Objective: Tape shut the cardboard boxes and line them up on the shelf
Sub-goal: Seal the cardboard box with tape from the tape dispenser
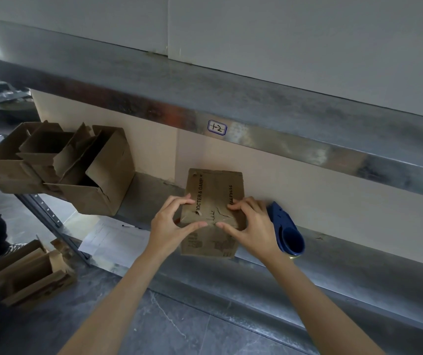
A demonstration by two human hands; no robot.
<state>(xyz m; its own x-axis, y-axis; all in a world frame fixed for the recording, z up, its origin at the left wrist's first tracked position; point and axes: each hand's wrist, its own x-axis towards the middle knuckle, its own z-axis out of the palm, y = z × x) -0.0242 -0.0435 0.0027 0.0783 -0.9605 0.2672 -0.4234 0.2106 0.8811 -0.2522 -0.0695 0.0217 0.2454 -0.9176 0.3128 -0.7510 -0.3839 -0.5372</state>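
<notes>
Both forearms enter from the bottom edge, cut off above the elbows. At the lower left edge a dark, blurred shape cannot be made out. The hands cover the near top corners of the box (215, 193), and the left fingers hide the start of its black print, which reads "OCTER & GAMBLE". Its top is creased and torn near the middle; whether any tape lies on it cannot be told.

The left hand (172, 224) and the right hand (250, 226) meet at the box's near top edge. Each is curled, with fingers pressing on the closed flaps and the thumb hooked on the front edge, so both grip the box. The thumbs nearly touch at the centre seam.

The box stands at the centre of the frame on the grey metal shelf (333, 280), at its front edge. Just right of the right hand lies a blue dispenser (286, 228); its roll is not visible.

Below, the floor (179, 326) is dark grey tile. On it at lower left stand floor boxes (31, 272), and beside them a paper (110, 242) with a pen (131, 226).

At upper left, open boxes (59, 162) sit nested and tilted on the shelf's far end. Above runs a metal beam (295, 116) with a label (217, 128) reading "1-2". Clutter behind it at the far left is too dim to identify.
</notes>
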